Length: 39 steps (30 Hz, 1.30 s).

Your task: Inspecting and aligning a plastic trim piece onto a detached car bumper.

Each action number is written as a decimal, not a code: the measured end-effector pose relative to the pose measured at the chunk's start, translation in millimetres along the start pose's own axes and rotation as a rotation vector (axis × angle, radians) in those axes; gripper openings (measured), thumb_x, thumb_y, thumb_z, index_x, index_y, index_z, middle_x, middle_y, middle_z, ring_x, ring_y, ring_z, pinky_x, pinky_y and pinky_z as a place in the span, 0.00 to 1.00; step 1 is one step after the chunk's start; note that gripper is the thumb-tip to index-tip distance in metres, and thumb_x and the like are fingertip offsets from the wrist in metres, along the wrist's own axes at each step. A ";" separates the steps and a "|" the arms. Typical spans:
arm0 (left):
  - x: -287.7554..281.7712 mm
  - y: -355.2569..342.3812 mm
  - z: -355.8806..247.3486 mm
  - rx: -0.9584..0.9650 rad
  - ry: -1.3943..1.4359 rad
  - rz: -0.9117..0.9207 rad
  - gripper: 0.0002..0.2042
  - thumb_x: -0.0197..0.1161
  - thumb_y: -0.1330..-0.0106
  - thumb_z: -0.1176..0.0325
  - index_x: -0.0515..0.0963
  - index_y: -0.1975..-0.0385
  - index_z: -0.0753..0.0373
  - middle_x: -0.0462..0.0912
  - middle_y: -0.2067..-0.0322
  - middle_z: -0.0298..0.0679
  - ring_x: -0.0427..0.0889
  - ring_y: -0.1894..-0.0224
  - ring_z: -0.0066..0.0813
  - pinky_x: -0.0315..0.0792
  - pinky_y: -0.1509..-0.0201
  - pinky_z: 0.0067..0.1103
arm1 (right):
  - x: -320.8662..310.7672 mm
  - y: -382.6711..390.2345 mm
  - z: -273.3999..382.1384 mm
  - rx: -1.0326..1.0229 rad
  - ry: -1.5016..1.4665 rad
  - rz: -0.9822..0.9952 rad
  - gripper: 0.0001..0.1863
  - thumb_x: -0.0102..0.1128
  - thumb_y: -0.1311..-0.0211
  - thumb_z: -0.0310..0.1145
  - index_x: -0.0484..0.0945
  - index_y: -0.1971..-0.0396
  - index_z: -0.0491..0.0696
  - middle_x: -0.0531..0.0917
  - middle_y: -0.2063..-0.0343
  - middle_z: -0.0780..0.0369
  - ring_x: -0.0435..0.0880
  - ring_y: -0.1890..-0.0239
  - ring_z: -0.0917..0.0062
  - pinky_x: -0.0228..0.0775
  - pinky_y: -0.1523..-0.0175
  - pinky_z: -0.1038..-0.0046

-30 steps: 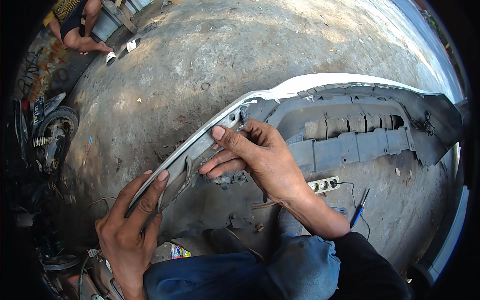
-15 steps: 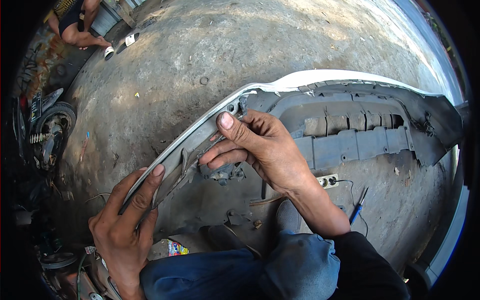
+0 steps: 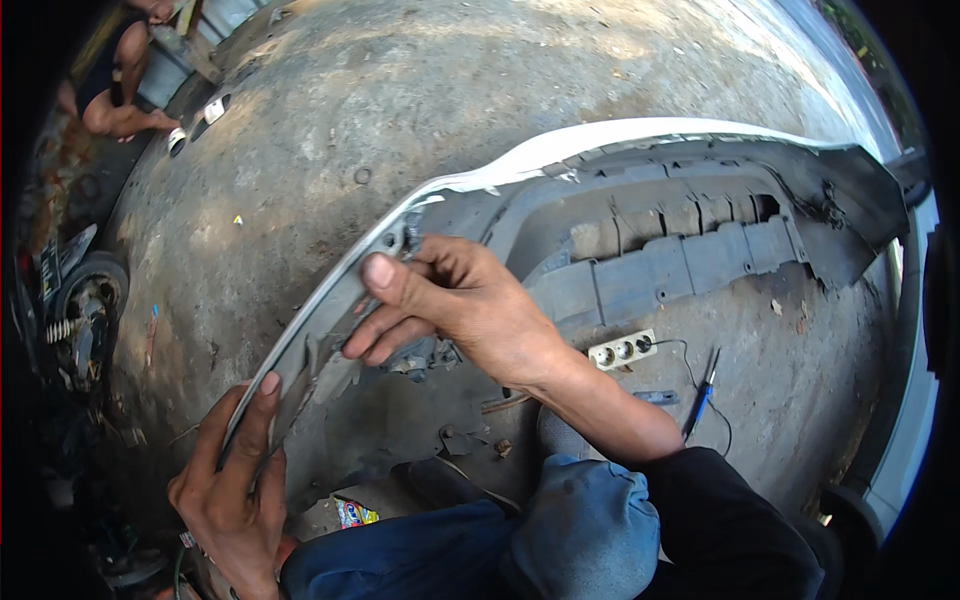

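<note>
A car bumper [image 3: 632, 288] lies with its dark inner side toward me; its white outer skin shows along the far edge. My left hand [image 3: 232, 490] is closed round the narrow near-left end, thumb and fingers on either side of the edge. Over the inner face of that same end, my right hand [image 3: 470, 310] has its fingers curled and its thumb laid toward the rim. What may be between its fingertips is hidden. A dark, torn-looking fitting [image 3: 420, 358] shows below the right fingers.
A power strip [image 3: 622, 349] with a plugged-in cord sits right of my shoe. Beside it lies a blue-handled soldering iron [image 3: 703, 400]. A colourful wrapper [image 3: 355, 513] is near my knee. A motorbike wheel [image 3: 92, 310] stands at left; another person's leg [image 3: 125, 75] is at far left.
The whole view has shifted, so bumper and floor appear further left and slightly higher. My left hand keeps its hold; my right hand stays at the same end of the bumper.
</note>
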<state>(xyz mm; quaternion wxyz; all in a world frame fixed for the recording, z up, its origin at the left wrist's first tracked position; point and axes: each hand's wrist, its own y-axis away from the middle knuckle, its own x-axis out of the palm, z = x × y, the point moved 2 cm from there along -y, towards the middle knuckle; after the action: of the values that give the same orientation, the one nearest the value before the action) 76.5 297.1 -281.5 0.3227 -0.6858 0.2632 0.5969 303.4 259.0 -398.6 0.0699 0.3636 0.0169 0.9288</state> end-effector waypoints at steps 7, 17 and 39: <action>-7.5 -11.6 -27.6 0.144 -0.123 -0.018 0.12 0.63 0.31 0.77 0.85 0.49 0.62 0.86 0.50 0.48 0.87 0.52 0.48 0.82 0.52 0.31 | 1.4 -0.8 -12.6 -0.116 -0.177 0.024 0.24 0.61 0.29 0.45 0.72 0.60 0.34 0.83 0.71 0.54 0.89 0.72 0.70 0.83 0.71 0.73; 2.7 1.2 -5.3 -0.042 -0.043 -0.003 0.32 0.65 0.50 0.78 0.80 0.40 0.47 0.85 0.52 0.44 0.88 0.56 0.46 0.80 0.57 0.34 | 3.0 5.8 -17.7 -0.084 -0.094 0.016 0.24 0.53 0.24 0.50 0.70 0.59 0.39 0.82 0.67 0.55 0.89 0.66 0.69 0.82 0.65 0.72; -1.9 -2.6 -10.4 -0.047 -0.007 0.021 0.31 0.64 0.49 0.85 0.81 0.41 0.53 0.85 0.52 0.47 0.88 0.55 0.43 0.79 0.55 0.31 | -78.4 -21.3 15.3 -1.184 1.014 -0.316 0.17 0.78 0.51 0.25 0.84 0.59 0.44 0.87 0.59 0.58 0.84 0.46 0.62 0.74 0.39 0.58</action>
<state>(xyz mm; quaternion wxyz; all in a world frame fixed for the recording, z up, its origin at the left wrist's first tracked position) 84.9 290.9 -278.4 0.3012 -0.6883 0.2549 0.6087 373.2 268.5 -441.9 0.3661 -0.2079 -0.3986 0.8148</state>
